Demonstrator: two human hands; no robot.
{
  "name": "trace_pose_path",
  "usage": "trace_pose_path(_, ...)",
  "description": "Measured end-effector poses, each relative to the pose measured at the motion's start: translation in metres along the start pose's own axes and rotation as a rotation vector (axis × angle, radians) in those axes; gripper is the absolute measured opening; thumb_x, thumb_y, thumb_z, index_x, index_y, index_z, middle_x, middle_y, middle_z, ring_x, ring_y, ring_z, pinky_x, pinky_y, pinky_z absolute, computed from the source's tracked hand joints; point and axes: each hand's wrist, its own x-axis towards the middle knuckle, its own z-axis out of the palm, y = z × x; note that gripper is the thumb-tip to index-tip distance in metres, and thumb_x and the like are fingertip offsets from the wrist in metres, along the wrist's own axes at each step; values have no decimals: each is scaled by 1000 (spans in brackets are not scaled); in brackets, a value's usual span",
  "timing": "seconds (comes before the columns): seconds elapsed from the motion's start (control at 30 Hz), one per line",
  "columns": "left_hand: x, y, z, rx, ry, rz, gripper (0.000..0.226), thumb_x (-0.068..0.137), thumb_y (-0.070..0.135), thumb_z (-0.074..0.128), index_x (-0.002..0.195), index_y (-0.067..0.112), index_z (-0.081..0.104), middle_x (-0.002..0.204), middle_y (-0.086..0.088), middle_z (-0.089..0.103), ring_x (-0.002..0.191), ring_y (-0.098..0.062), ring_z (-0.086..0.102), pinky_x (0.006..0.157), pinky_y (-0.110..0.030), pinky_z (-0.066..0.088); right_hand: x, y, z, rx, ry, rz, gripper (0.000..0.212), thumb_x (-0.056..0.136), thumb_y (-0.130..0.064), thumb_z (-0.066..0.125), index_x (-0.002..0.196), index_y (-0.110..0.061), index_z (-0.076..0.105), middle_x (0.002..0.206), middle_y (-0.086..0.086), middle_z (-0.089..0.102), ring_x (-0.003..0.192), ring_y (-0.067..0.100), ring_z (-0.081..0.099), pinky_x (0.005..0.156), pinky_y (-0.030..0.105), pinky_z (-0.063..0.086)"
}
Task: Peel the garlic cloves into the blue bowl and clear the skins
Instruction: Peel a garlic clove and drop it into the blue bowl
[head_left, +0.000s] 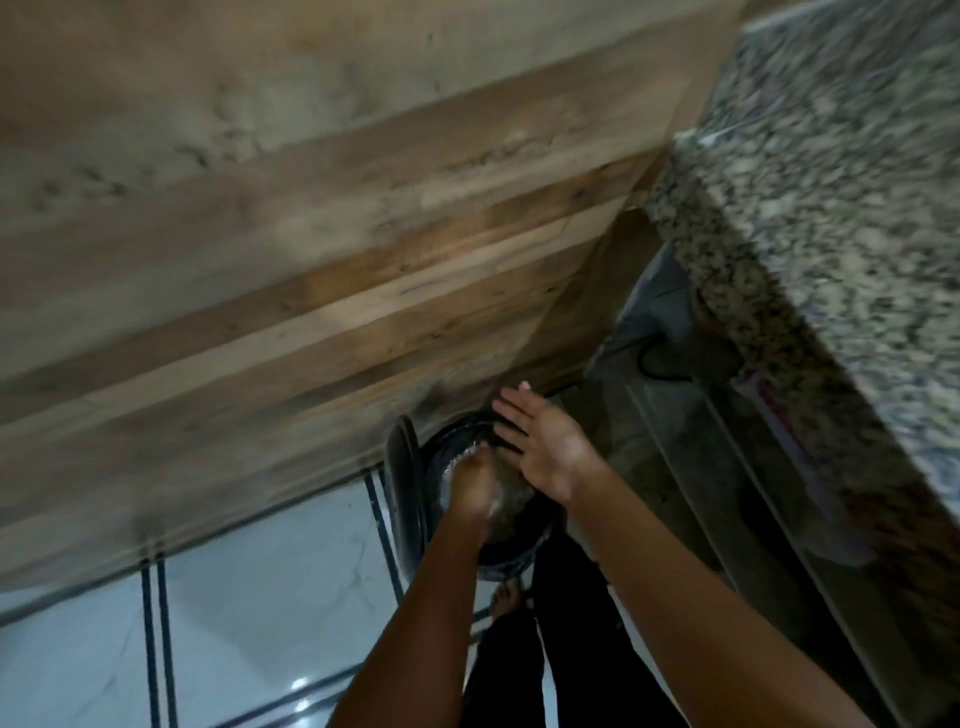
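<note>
Left hand (470, 486) is down inside the black bin (506, 564) on the floor, fingers bunched; blur, can't tell the grip. Right hand (540, 447) is flat above the rim, fingers spread. Pale scraps (511, 496) lie in the bin.

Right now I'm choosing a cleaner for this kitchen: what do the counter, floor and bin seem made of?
Counter: speckled grey-and-black stone, probably polished granite. Floor: pale glazed tile, judging by the bright glare and dark lines. Bin: black, likely plastic, though blur leaves that open.
</note>
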Motion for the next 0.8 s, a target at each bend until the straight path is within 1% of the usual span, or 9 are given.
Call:
trace_pose_path(0.03, -11, 7, -3, -45, 19, 26, 22, 99, 21, 38, 106, 10, 56, 101, -7, 52, 79, -16, 51, 77, -30, 39, -13, -11, -6, -57, -15, -60, 46, 100, -37, 34, 139, -13, 39, 140, 3, 45, 131, 24, 39, 102, 36, 33)
trace_pose_path(0.07, -27, 17, -2, -106, 10, 67, 22, 99, 20, 38, 106, 10, 57, 101, -8, 55, 83, -18, 54, 77, -30, 40, -31, -21, -11, -37, -26, -101, 44, 100, -33, 34, 139, -12, 39, 140, 5, 46, 128, 24, 42, 100, 36, 34)
trace_pose_path(0.17, -74, 59, 19, -157, -66, 236, 31, 101, 21, 32, 120, 7, 52, 111, -6, 56, 105, -23, 55, 86, -32, 41, -87, -46, -34, -4, 1, -266, 38, 100, -26, 35, 134, -12, 44, 129, 8, 54, 108, 23, 54, 87, 33, 42)
trace_pose_path(0.23, -110, 79, 44, -174, -168, 363, 30, 101, 19, 33, 120, 7, 54, 108, -6, 58, 101, -23, 57, 84, -32, 43, -133, -59, -53, 69, 26, -386, 30, 99, -24, 37, 123, -13, 51, 116, 7, 60, 97, 21, 60, 79, 32, 47)
trace_pose_path(0.3, -146, 91, 71, -178, -259, 448, 28, 99, 14, 35, 117, 8, 56, 100, -5, 60, 89, -22, 59, 76, -30, 46, -174, -70, -74, 156, 82, -482, 21, 98, -22, 40, 110, -14, 55, 104, 5, 64, 86, 19, 63, 72, 30, 49)
trace_pose_path(0.37, -183, 90, 107, -136, -369, 501, 25, 99, 14, 37, 112, 9, 57, 91, -2, 62, 79, -18, 60, 70, -27, 46, -218, -76, -104, 245, 147, -600, 19, 98, -21, 39, 108, -15, 54, 96, 3, 64, 77, 17, 61, 66, 29, 47)
trace_pose_path(0.5, -258, 51, 185, 22, -630, 521, 18, 99, 18, 40, 96, 12, 58, 86, -1, 61, 70, -14, 58, 62, -23, 47, -300, -72, -180, 387, 293, -770, 22, 99, -19, 35, 112, -14, 52, 93, 2, 61, 75, 17, 57, 68, 29, 44)
trace_pose_path(0.6, -315, 4, 241, 119, -780, 504, 23, 99, 17, 39, 83, 16, 56, 80, -1, 60, 65, -13, 56, 59, -23, 44, -357, -50, -243, 478, 397, -862, 22, 99, -19, 35, 113, -13, 52, 93, 1, 61, 73, 17, 56, 66, 29, 42)
trace_pose_path(0.8, -409, -122, 331, 306, -1027, 449, 23, 99, 19, 39, 84, 18, 57, 82, 0, 61, 68, -13, 56, 61, -24, 42, -458, 19, -374, 615, 606, -948, 22, 98, -21, 39, 111, -13, 54, 93, 3, 61, 74, 18, 56, 66, 30, 45)
